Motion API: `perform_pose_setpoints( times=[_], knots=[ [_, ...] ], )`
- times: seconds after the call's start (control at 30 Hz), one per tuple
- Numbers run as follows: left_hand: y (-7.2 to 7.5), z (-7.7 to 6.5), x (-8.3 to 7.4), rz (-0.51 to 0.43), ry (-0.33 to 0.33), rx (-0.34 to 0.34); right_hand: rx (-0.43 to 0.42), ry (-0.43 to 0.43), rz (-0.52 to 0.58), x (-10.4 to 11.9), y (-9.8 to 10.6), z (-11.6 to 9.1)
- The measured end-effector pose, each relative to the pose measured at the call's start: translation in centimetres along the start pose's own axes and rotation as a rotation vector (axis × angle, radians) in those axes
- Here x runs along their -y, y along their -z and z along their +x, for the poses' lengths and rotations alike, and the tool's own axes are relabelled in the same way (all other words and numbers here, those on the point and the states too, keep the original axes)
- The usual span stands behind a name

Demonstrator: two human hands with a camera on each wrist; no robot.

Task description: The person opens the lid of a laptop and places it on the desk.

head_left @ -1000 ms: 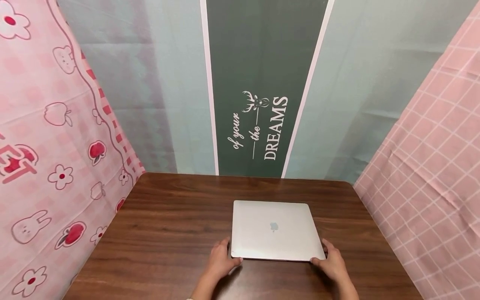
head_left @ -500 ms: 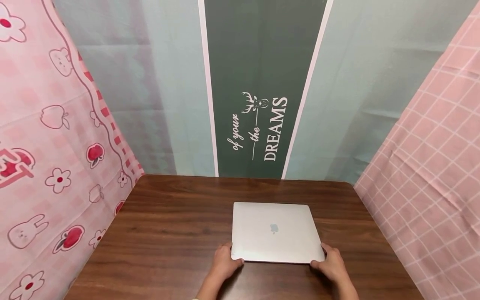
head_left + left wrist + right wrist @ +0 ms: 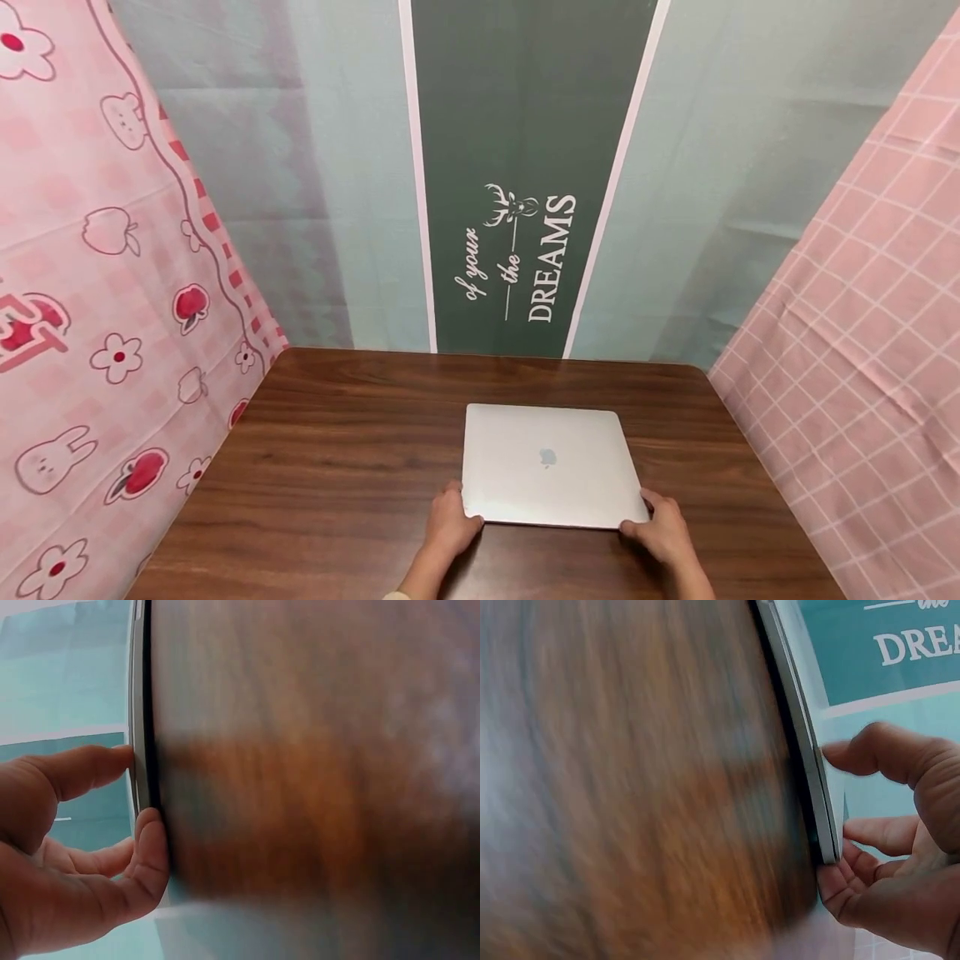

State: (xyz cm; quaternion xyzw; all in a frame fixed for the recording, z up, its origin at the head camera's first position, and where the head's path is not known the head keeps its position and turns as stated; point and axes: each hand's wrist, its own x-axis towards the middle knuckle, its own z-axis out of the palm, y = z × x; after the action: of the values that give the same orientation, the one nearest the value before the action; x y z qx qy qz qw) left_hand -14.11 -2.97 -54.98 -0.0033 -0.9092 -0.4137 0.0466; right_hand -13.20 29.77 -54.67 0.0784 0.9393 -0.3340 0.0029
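The laptop [image 3: 551,483] lies just ahead, long axis left-to-right. Left hand [image 3: 448,525] and right hand [image 3: 665,531], fingers curled, equally near, grip its near corners.

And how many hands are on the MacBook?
2: the left hand at the near left corner of the silver MacBook, the right hand at its near right corner. No others show.

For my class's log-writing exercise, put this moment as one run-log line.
laptop: closed, on or just above table (can't tell which) | left hand: holds near left corner | right hand: holds near right corner
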Motion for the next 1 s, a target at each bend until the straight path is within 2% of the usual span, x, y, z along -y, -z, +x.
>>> perform_pose_setpoints(
  times=[0.47,1.0],
  knots=[
    [2.6,-0.2,0.9,0.004,0.079,0.038,-0.009,-0.002,0.037,1.8,-1.4,-1.7],
    [4.2,-0.6,2.1,0.005,0.142,0.104,-0.016,0.036,0.022,2.8,-2.5,-2.3]
  ],
)
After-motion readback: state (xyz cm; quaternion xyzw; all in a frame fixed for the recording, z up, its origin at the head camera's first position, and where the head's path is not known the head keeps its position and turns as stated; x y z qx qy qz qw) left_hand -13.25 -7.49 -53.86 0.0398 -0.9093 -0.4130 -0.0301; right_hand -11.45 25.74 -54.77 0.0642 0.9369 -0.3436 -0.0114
